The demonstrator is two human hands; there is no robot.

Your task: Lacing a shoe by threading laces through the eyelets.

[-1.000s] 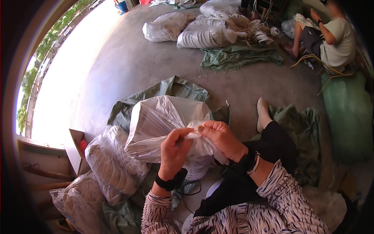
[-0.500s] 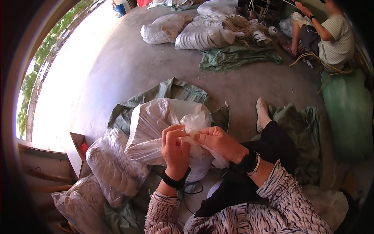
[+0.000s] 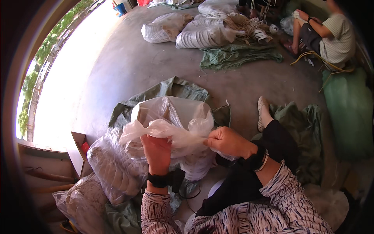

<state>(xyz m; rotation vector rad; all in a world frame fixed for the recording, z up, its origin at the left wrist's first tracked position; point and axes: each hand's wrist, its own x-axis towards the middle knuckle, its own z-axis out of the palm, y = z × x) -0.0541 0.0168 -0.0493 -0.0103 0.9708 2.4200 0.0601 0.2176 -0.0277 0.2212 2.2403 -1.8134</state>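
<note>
A clear plastic bag (image 3: 171, 107) with white contents stands in front of me, its loose top stretched sideways between my hands. My right hand (image 3: 230, 143) pinches the gathered plastic at the right end. My left hand (image 3: 156, 152) is raised under the bunched plastic on the left; the film covers its fingertips, so their grip is partly hidden. Dark bands circle both wrists. Beneath and behind the bag lies a dark green woven sack (image 3: 175, 87).
Filled clear bags (image 3: 113, 167) lie at my left beside a white open box (image 3: 76, 154). More stuffed bags (image 3: 204, 33) and a green sheet (image 3: 239, 56) lie across the floor. At the right, a seated person (image 3: 335, 37) is near a large green sack (image 3: 346, 113).
My hands have drawn apart, the left going left and slightly down, the right a little right. The bag's top, bunched between them before, is now pulled out sideways.
</note>
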